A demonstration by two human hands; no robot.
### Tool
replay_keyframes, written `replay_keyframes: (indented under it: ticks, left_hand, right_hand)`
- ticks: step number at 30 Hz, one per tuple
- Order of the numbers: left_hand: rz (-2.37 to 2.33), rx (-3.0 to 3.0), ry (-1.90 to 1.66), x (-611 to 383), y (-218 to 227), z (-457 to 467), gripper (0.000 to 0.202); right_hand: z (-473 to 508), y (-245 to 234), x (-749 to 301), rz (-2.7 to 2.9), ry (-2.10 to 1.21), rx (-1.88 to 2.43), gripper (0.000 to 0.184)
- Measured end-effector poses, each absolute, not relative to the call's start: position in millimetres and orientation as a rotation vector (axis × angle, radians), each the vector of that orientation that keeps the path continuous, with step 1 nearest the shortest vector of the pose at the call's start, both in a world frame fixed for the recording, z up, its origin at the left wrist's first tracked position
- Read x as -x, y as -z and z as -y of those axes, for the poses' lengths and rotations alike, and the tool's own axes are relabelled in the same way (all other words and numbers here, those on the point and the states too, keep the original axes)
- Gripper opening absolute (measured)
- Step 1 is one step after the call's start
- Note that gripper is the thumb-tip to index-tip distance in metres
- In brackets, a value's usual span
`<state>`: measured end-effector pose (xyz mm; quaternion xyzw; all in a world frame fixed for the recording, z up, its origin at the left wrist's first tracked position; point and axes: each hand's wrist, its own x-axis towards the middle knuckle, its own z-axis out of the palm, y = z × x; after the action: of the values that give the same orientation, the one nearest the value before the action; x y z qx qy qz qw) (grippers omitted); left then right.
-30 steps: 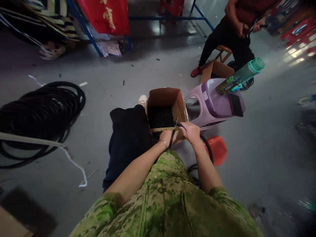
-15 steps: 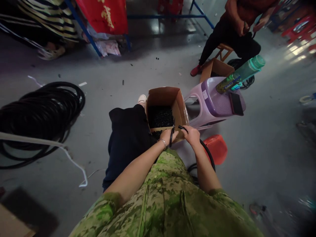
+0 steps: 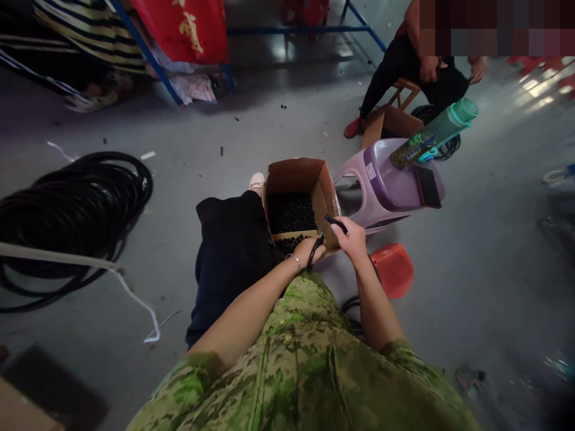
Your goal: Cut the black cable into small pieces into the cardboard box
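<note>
My left hand (image 3: 303, 246) grips scissors (image 3: 316, 246); my right hand (image 3: 353, 239) pinches the tube (image 3: 336, 224) near its end, 4 o'clock over the box (image 3: 296, 173). Best: steady pinch, skin clear of metal (blur there).

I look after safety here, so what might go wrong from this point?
The scissors in the left hand sit close to the right hand, which holds the black tube, so a slip might nick a finger. The dark phone-like slab lies at the purple stool's edge and could fall if bumped.
</note>
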<state>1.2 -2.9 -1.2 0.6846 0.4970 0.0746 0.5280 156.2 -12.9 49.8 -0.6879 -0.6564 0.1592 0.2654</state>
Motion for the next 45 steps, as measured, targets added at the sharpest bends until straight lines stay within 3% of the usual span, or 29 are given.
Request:
replay_keyframes:
  ticks: [24,45]
  left_hand:
    - [-1.249,-1.864,-0.016,1,-12,4,0.032]
    - [-1.340,-1.917,-0.006,4,-23,5,0.050]
  right_hand:
    - [12,-42,-168,2.039,-0.606,1.895,0.023]
    - [8,-34,-164,1.908,-0.528,1.935,0.027]
